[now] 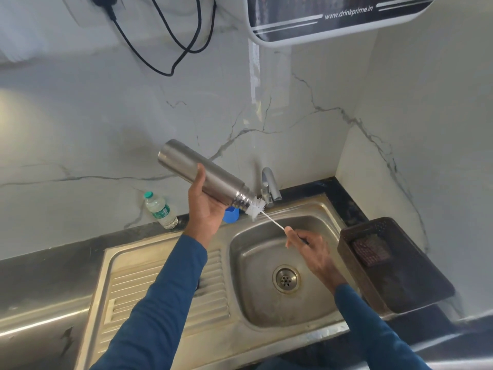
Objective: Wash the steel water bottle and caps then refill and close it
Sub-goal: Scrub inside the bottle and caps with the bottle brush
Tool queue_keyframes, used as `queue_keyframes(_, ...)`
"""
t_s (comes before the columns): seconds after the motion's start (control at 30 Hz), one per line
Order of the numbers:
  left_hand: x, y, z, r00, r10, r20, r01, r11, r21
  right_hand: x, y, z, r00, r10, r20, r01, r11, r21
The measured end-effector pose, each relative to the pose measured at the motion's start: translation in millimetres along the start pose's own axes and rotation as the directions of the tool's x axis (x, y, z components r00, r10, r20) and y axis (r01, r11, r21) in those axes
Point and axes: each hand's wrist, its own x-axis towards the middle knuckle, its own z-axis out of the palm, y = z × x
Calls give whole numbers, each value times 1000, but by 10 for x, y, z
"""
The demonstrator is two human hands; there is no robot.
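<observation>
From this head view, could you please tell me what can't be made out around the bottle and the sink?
- Inside of the steel bottle: its mouth points away and the brush bristles cover it.
- Brush handle: the right hand fingers wrap it.
- Blue cup: mostly behind the left hand and bottle.
- The bottle's caps: none identifiable.
- Tap: running water too faint to tell.
- Wall purifier: cut off by the top edge.

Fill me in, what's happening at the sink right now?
A person is scrubbing out the steel bottle. The left hand holds it tilted, mouth down, above the sink. The right hand pinches the handle of a bottle brush, whose white bristles sit at the bottle's mouth. The bottle is uncapped, and no water is visibly running.
</observation>
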Motion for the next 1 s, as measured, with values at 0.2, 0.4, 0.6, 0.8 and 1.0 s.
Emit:
queue_keyframes(0.2, -103, 37, 109, 996, -46, 71, 44, 998, 37, 42, -266, -52, 992, -107, 70, 100, 990, 96)
queue_keyframes(0.4, -32, 204, 75, 997, -4, 76, 3, 1000, 12, -7, 40, -74, 994, -33, 104, 10, 975, 220)
queue_keyframes(0.6, -74, 104, 89, 995, 40, 96, -42, 999, 18, 98, 29, 22, 984, 15, 180, -57, 971, 232)
queue_keyframes(0.8, -97, 62, 64, 997, 3, 80, 1, 999, -46, 93, -407, 49, 997, -71, 19, 62, 953, 298)
queue_keyframes(1.0, -179, 182, 68, 997, 24, 74, -20, 998, -54, 8, -408, 15, 997, -47, -57, 63, 937, 343)
